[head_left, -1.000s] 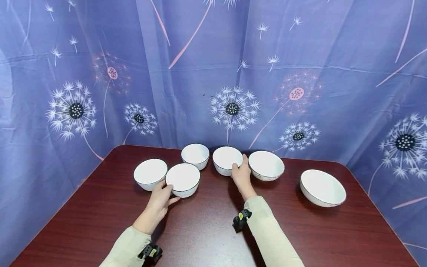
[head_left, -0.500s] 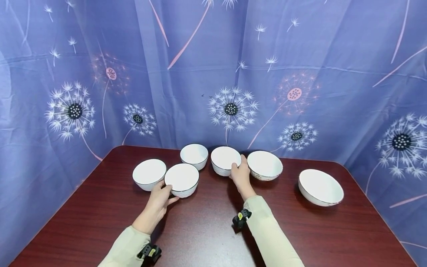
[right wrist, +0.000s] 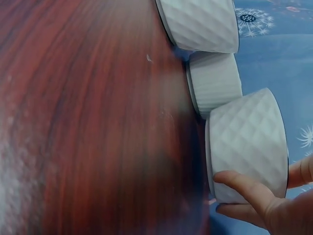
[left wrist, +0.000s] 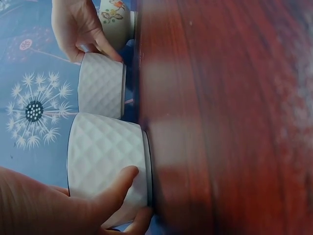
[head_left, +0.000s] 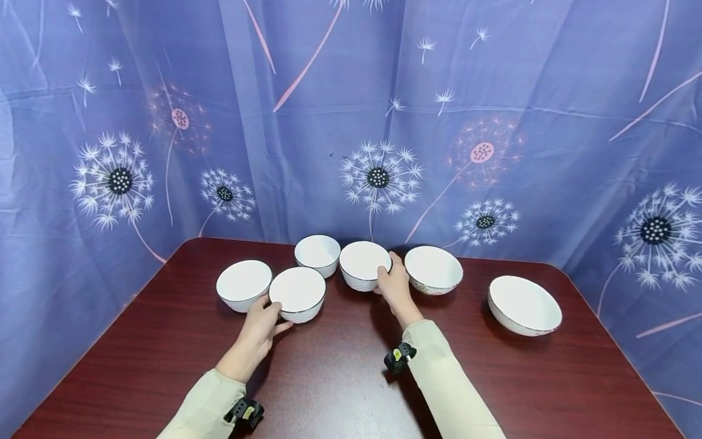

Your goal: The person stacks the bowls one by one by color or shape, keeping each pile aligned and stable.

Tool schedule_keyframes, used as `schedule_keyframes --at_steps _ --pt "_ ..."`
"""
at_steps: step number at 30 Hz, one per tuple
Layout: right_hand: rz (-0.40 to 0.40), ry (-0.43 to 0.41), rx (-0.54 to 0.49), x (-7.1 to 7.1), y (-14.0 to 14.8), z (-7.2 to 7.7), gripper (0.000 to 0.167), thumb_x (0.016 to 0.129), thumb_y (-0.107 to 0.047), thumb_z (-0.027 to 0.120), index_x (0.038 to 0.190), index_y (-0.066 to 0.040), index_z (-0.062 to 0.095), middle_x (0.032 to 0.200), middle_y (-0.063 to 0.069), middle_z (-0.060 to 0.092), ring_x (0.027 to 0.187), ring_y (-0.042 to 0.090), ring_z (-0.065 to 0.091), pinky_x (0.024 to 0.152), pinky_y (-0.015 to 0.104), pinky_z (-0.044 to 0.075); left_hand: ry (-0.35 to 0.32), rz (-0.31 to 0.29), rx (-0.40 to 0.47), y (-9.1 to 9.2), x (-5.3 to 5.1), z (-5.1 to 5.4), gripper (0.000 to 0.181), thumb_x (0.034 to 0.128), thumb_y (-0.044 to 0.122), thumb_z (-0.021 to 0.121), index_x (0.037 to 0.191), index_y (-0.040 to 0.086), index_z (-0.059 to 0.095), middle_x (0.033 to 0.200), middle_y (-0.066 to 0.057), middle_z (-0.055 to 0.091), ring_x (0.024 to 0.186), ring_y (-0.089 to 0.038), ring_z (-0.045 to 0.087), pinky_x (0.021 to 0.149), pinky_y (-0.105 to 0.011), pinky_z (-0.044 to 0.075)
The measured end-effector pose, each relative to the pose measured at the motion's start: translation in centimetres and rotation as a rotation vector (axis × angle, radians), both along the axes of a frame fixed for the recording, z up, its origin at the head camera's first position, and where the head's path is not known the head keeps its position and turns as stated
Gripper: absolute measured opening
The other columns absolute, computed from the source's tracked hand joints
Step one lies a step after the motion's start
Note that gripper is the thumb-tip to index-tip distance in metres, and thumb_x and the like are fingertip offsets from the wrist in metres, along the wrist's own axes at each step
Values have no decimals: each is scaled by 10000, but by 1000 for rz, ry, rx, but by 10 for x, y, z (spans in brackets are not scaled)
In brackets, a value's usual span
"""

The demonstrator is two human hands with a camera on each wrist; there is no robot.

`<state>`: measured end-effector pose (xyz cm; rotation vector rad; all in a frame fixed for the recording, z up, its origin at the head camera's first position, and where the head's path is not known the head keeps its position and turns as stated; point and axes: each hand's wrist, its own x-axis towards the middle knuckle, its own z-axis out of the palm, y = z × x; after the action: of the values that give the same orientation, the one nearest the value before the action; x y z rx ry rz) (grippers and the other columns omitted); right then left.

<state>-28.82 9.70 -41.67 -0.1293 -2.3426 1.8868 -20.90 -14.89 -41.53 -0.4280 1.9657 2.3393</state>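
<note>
Left hand (head_left: 260, 329) grips one bowl (head_left: 297, 289), right hand (head_left: 396, 291) another bowl (head_left: 362, 261) at its two o'clock, fingers half-curled: positioning, seemingly; the next move wants steadiness.

Across the lower frame we see a glossy red-brown wooden table (head_left: 329, 384), bearing round white ceramic bowls: a dark-rimmed bowl (head_left: 244, 283) and ribbed bowl (head_left: 318, 253) centre-left, a flowered bowl (head_left: 433, 269) centre-right, a rightmost bowl (head_left: 524, 305). Whether the textured front bowl (head_left: 298, 294) and textured central bowl (head_left: 362, 263) touch it, we cannot tell.
</note>
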Motion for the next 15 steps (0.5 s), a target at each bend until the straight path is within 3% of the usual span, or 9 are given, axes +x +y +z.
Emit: schedule_keyframes --at_steps 4,7,15 --pt "32 -15 21 3 3 2 558 939 -22 384 1472 72 246 1438 341 300 781 347 623 709 478 597 -9 2 -3 -1 1 0 569 968 -20 292 1483 -123 73 1477 -349 185 1311 -412 332 956 -446 506" --pt "61 -21 28 6 6 4 558 938 -20 383 1473 68 248 1439 342 298 781 347 631 713 476 595 -13 1 2 -1 1 -1 576 970 -18 292 1485 -119 55 1483 -350 174 1316 -415 330 958 -445 504" --pt "145 -45 -10 13 17 9 558 952 -19 364 1486 52 219 1477 312 268 1056 459 571 746 471 589 -7 -1 8 0 0 0 583 970 -18 291 1486 -117 40 1496 -343 149 1333 -410 310 970 -456 493"
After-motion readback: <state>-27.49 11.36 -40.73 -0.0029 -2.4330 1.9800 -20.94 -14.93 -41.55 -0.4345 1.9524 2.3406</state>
